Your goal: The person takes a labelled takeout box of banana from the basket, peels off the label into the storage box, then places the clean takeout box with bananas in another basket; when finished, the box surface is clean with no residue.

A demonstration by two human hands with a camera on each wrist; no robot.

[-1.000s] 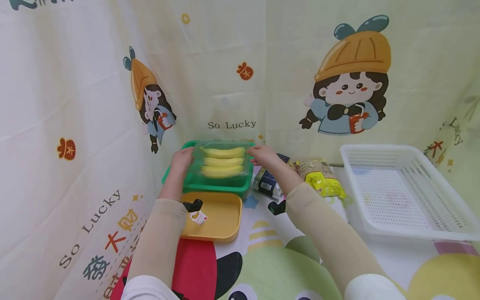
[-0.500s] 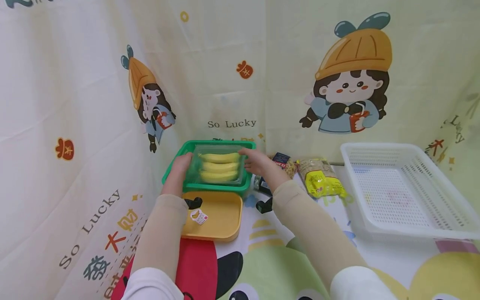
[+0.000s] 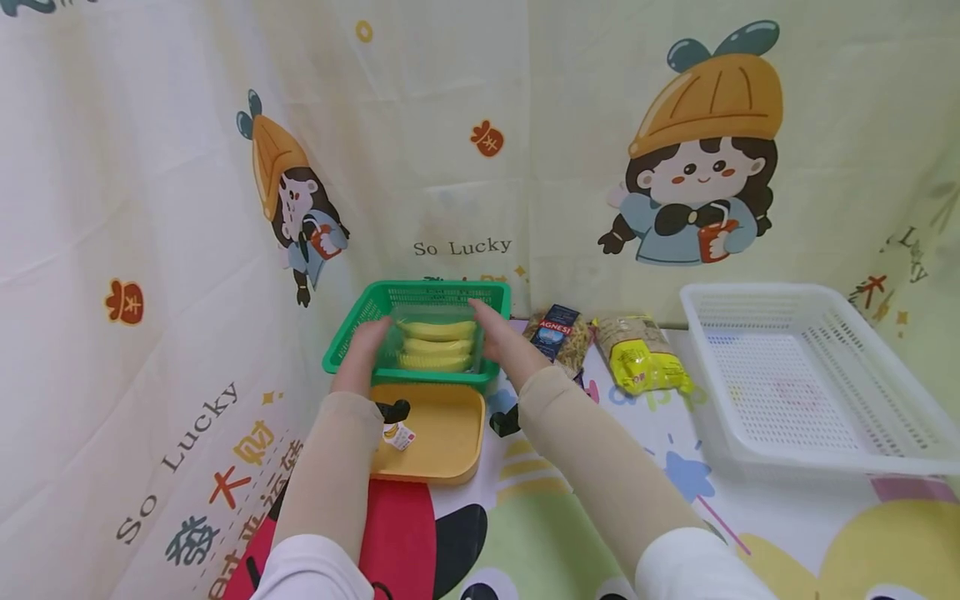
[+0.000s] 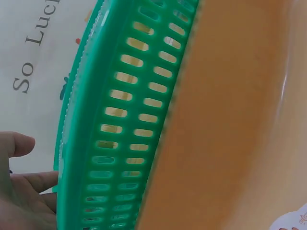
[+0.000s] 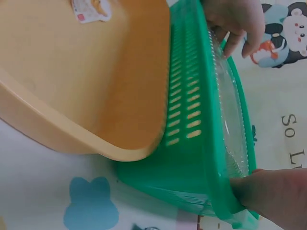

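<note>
Inside the green basket (image 3: 450,377) sits a clear plastic box (image 3: 431,312) with several bananas (image 3: 438,347) in it. At the box's left end is my left hand (image 3: 367,343), reaching over the basket rim. Its thumb stands apart from the fingers (image 4: 41,181) in the left wrist view. My right hand (image 3: 501,335) is at the opposite end of the box. In the right wrist view, that hand (image 5: 280,191) dips past the rim, and its fingertips are hidden within the basket. The box's clear lid (image 5: 230,115) lies close to rim height.
An orange-yellow tray (image 3: 442,433) with a banana sticker (image 3: 401,437) stands right in front of the basket. Rightward lie a pasta bag (image 3: 558,333) and a yellow-ended bag (image 3: 643,357). A white perforated basket (image 3: 787,400) stands at far right. Patterned curtains rise behind and left.
The box of bananas has gone down into the green basket and come slightly nearer. Both hands lowered with it. My right arm shifted left, uncovering the pasta bag.
</note>
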